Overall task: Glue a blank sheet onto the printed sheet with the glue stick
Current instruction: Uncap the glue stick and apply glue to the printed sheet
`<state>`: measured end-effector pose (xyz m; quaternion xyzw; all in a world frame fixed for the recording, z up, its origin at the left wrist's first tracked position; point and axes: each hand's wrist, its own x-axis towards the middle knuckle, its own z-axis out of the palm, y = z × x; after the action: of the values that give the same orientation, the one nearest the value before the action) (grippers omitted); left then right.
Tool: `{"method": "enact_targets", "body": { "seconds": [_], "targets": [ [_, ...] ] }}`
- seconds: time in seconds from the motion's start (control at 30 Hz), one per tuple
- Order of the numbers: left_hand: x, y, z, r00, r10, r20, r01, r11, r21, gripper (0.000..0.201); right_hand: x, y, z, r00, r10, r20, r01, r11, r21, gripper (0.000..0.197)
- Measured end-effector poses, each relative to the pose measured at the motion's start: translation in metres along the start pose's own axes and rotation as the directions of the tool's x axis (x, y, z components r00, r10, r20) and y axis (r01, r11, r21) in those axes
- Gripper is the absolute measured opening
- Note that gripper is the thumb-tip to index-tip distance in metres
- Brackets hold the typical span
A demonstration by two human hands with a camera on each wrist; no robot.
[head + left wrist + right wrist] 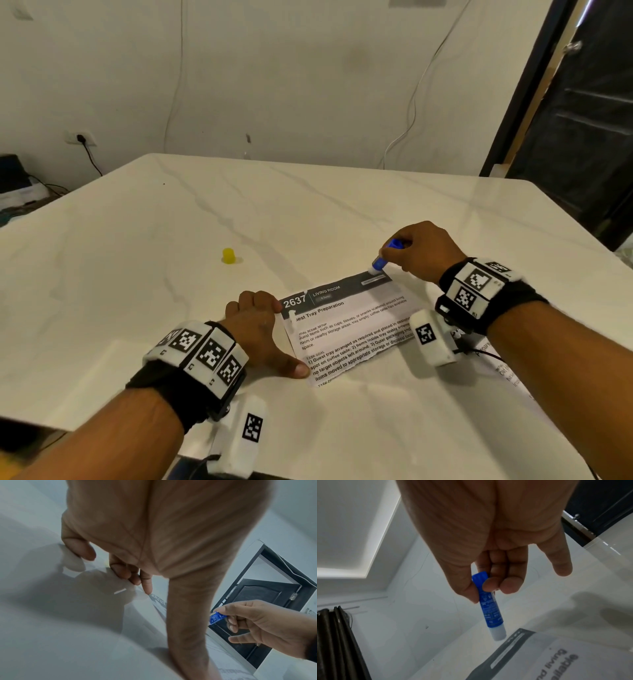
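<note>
Right hand (423, 251) fingers pinch a blue glue stick (383, 258), tip touching the printed sheet (352, 329); left hand (263, 334), thumb spread, presses the sheet's edge onto the tabletop (137, 257).

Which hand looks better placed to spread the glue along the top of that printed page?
The right hand. It already holds the uncapped glue stick, tip down at the far right corner of the printed sheet. The left hand is busy pressing down the sheet's left edge.
</note>
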<state>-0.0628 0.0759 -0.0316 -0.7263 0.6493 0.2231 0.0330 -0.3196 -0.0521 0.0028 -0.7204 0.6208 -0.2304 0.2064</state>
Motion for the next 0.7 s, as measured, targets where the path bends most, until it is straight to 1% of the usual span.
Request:
{"method": "enact_targets", "body": {
  "seconds": [0.07, 0.1, 0.17, 0.23, 0.27, 0.33, 0.43, 0.5, 0.53, 0.6, 0.67, 0.7],
  "targets": [
    [0.0, 0.001, 0.0, 1.0, -0.006, 0.001, 0.006, 1.0, -0.006, 0.111, -0.007, 0.005, -0.002, 0.999, 0.003, -0.049, 0.005, 0.986, 0.165, 0.014],
    [0.0, 0.001, -0.001, 1.0, -0.01, 0.002, 0.01, 1.0, -0.008, 0.11, -0.012, 0.008, -0.002, 0.997, 0.019, -0.068, 0.0, 0.961, 0.275, 0.013],
    [-0.001, 0.003, -0.001, 1.0, -0.016, 0.012, 0.016, 1.0, -0.011, 0.11, -0.022, 0.012, 0.002, 0.996, 0.067, -0.058, -0.029, 0.87, 0.492, 0.013],
    [-0.001, 0.003, -0.003, 0.999, -0.02, 0.025, 0.02, 1.0, -0.015, 0.111, -0.034, 0.012, 0.01, 0.996, 0.08, 0.04, -0.086, 0.746, 0.66, 0.014],
    [-0.002, 0.003, -0.004, 0.999, -0.02, 0.033, 0.021, 1.0, -0.017, 0.112, -0.039, 0.011, 0.015, 0.993, 0.073, 0.092, -0.116, 0.701, 0.703, 0.014],
    [-0.003, 0.002, -0.005, 0.999, -0.026, 0.043, 0.027, 0.999, -0.026, 0.114, -0.047, 0.006, 0.023, 0.986, 0.051, 0.157, -0.152, 0.656, 0.74, 0.014],
    [-0.006, 0.0, -0.01, 0.998, -0.019, 0.064, 0.023, 0.998, -0.062, 0.115, -0.052, 0.002, 0.026, 0.983, 0.032, 0.183, -0.163, 0.618, 0.769, 0.014],
    [-0.008, -0.001, -0.016, 0.998, -0.014, 0.067, 0.024, 0.987, -0.159, 0.108, -0.054, 0.001, 0.024, 0.98, 0.007, 0.198, -0.165, 0.584, 0.795, 0.016],
    [-0.01, -0.002, -0.02, 0.999, -0.007, 0.037, 0.015, 0.971, -0.237, 0.1, -0.056, 0.0, 0.023, 0.977, -0.016, 0.212, -0.167, 0.557, 0.813, 0.017],
    [-0.011, 0.001, -0.027, 0.993, 0.004, -0.118, -0.051, 0.916, -0.399, 0.078, -0.058, -0.001, 0.022, 0.966, -0.08, 0.245, -0.176, 0.489, 0.854, 0.021],
    [-0.011, 0.011, -0.032, 0.959, 0.025, -0.281, -0.177, 0.829, -0.531, 0.062, -0.062, -0.003, 0.024, 0.945, -0.159, 0.285, -0.205, 0.389, 0.898, 0.028],
    [-0.012, 0.02, -0.034, 0.947, 0.053, -0.317, -0.243, 0.765, -0.597, 0.056, -0.064, -0.005, 0.026, 0.932, -0.205, 0.299, -0.22, 0.334, 0.916, 0.033]
  ]
}}
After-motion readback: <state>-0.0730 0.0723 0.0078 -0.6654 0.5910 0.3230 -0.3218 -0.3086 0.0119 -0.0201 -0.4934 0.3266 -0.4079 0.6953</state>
